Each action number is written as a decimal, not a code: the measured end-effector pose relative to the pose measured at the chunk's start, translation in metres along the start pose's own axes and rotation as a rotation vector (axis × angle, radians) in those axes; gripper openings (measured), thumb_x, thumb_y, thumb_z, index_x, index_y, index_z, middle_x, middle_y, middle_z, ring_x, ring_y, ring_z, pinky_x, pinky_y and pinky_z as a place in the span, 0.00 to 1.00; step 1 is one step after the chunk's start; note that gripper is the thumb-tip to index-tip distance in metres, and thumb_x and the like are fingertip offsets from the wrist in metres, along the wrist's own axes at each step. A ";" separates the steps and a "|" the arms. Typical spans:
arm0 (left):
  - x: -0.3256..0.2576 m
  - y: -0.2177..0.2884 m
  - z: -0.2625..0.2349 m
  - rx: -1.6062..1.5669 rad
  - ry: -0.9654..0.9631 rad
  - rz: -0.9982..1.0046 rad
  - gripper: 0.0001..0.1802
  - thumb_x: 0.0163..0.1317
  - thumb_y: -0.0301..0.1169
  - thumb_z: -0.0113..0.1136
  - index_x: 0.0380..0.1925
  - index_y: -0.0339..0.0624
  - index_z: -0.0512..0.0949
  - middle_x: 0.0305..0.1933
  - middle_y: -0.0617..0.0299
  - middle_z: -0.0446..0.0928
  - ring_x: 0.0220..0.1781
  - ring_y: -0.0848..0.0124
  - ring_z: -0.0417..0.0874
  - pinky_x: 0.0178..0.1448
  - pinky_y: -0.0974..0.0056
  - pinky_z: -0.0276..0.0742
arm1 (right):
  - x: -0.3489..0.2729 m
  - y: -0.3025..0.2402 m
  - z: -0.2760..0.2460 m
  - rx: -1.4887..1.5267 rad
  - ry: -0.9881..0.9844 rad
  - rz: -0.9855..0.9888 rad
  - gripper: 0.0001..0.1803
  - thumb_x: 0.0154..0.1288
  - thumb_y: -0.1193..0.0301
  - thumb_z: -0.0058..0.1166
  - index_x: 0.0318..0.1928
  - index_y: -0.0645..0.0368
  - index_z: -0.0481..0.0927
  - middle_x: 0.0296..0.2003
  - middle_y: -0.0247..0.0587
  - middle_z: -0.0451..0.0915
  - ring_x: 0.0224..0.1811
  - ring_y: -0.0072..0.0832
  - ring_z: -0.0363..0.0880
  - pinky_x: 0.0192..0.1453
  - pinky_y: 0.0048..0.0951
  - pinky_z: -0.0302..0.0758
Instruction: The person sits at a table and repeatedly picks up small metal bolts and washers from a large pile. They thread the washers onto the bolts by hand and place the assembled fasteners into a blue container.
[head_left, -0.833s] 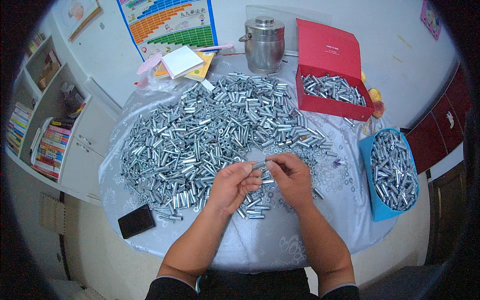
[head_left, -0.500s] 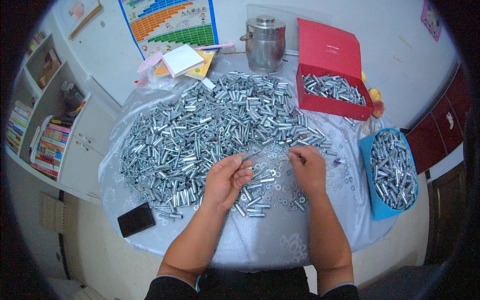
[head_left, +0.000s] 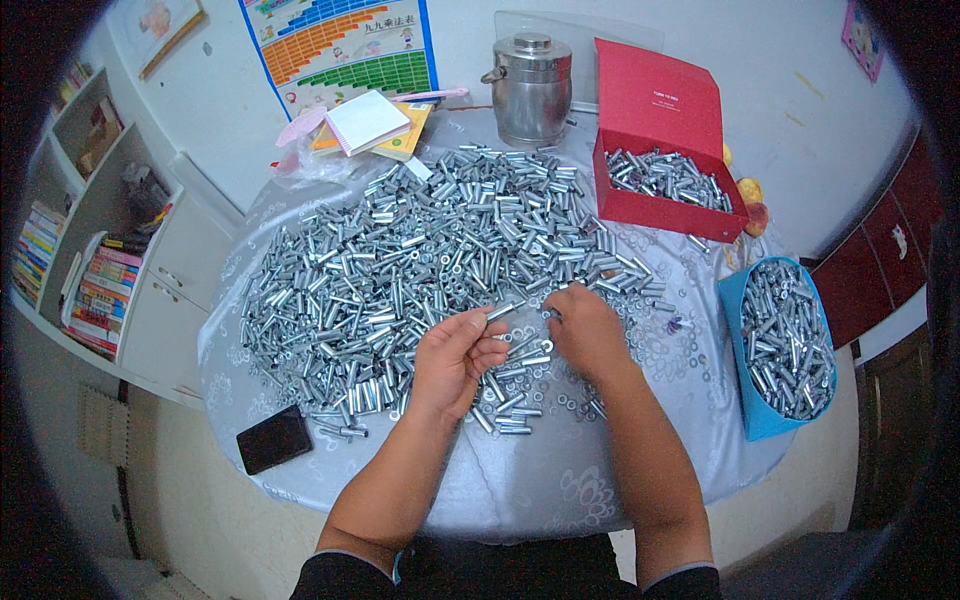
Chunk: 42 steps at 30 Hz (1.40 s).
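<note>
My left hand pinches a short silvery metal sleeve between thumb and forefinger, tilted up toward the right. Just right of it, my right hand has its fingers drawn together close to the sleeve's far end. Whatever they hold is too small to make out. Beneath and beyond both hands spreads a large heap of metal sleeves. Loose flat washers lie around the right hand and along the near side of the heap.
A red open box of metal parts stands at the back right, with a blue bin of similar pieces at the right edge. A black phone lies front left. Behind the heap are a notebook and a steel pot.
My right hand has moved left and slightly away from me, closer to the sleeve. The left hand keeps its pinch on the sleeve almost in the same place.
</note>
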<state>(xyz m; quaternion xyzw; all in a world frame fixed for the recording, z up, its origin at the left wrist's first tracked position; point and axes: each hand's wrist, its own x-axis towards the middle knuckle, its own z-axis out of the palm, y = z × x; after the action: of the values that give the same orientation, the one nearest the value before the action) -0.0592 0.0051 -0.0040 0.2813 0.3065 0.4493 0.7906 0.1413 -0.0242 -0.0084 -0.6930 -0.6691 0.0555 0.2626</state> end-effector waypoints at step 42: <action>-0.003 -0.001 0.004 0.017 -0.073 -0.087 0.13 0.68 0.30 0.54 0.46 0.30 0.76 0.34 0.53 0.83 0.29 0.70 0.85 0.31 0.70 0.84 | -0.007 -0.016 -0.019 1.337 -0.209 0.351 0.08 0.68 0.68 0.54 0.35 0.59 0.76 0.22 0.27 0.71 0.20 0.15 0.66 0.23 0.20 0.63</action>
<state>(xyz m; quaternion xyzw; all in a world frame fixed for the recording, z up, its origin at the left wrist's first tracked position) -0.0571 0.0010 -0.0012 0.2904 0.2932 0.4012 0.8178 0.1348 -0.0370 0.0131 -0.4714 -0.3913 0.5635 0.5541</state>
